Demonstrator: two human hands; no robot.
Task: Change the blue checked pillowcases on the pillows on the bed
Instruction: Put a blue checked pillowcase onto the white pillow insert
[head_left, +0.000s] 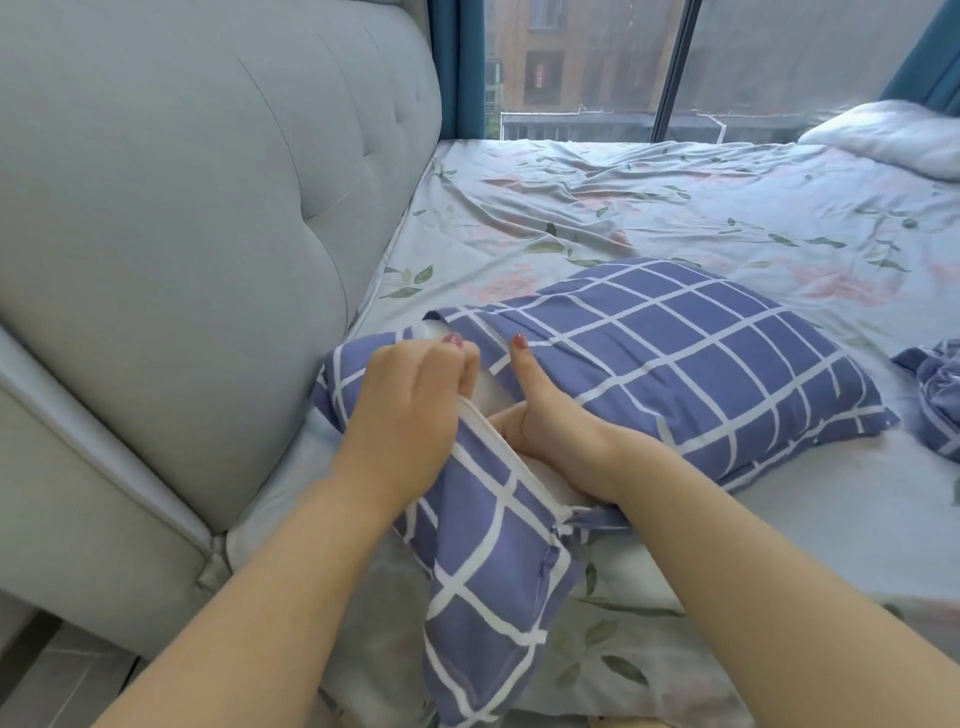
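**Both hands at the mouth of the checked case**

The blue checked pillowcase (701, 374), soft woven cloth with white grid lines on violet-blue, lies plump and roughly square on the floral sheet (675, 208), close to the foot of the padded headboard (208, 208). Its open end faces the person, and a sliver of the smooth white pillow (493, 397) shows in the gap.

The left hand (410, 400) curls its fingers round the near flap of the opening, along its white piped edge; that flap hangs limp and folded toward the camera. The right hand (545, 421) is just beside it: its fingers are tucked inside the opening and mostly hidden, while the thumb lies straight on top of the upper layer, pinching that cloth.

At the right edge a crumpled checked cloth (935, 400) sits in a bunched heap on the sheet. Far back on the right lies a bare white pillow (893, 135). The sheet is thin and rumpled, printed with pink blooms and green leaves. The headboard is grey, tufted, with stitched seams.
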